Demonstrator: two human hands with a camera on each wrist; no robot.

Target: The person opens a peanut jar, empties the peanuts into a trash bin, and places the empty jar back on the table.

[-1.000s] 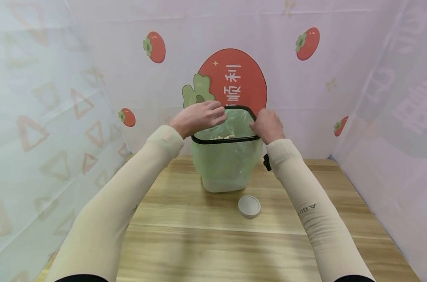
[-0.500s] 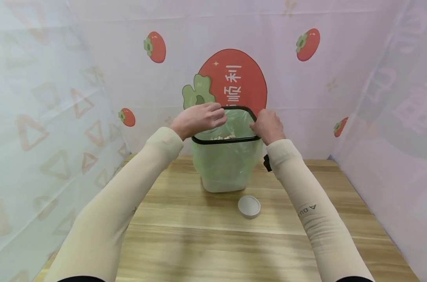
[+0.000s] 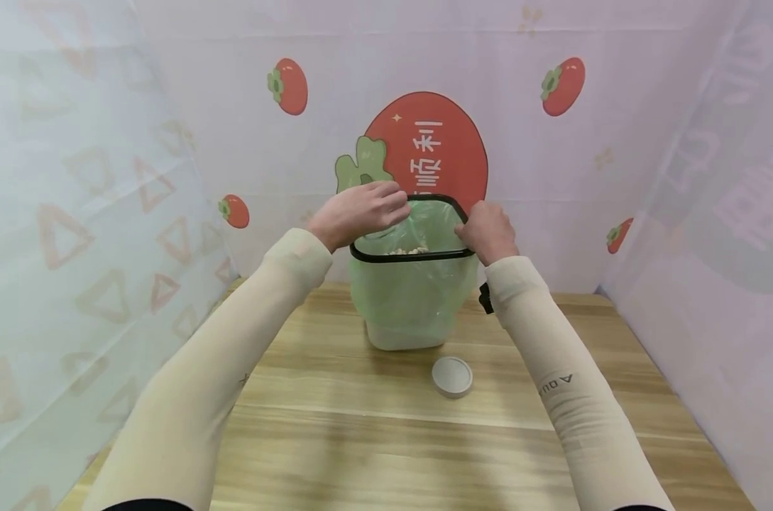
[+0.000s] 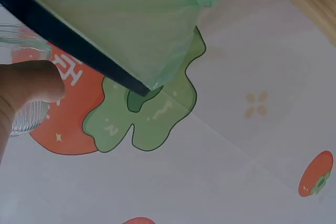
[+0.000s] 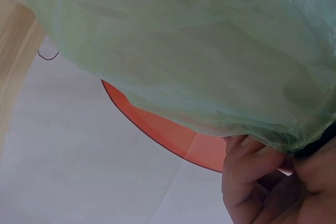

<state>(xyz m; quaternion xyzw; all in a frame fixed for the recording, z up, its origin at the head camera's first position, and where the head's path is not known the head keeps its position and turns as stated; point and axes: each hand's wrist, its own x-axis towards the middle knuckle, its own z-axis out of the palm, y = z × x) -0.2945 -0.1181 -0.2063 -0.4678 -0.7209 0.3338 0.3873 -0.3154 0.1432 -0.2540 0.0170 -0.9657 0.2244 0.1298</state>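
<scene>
A white trash bin (image 3: pixel 405 335) with a black rim (image 3: pixel 414 257) stands upright on the table, lined with a pale green plastic bag (image 3: pixel 418 294). Small pale pieces (image 3: pixel 408 251) show inside, just behind the front rim. Over the bin's left side, my left hand (image 3: pixel 365 211) holds a clear ribbed container (image 4: pixel 29 118), mostly hidden by the hand in the head view; the thumb (image 4: pixel 39 81) lies across it in the left wrist view. My right hand (image 3: pixel 487 231) grips the bin's right rim, with curled fingers (image 5: pixel 252 166) against the bag in the right wrist view.
A round white lid (image 3: pixel 452 377) lies on the wooden table (image 3: pixel 360 440) in front of the bin. Printed cloth (image 3: pixel 220 128) hangs behind and along both sides of the table.
The head view has shifted very slightly. Both hands keep their places at the bin, which stands where it was.
</scene>
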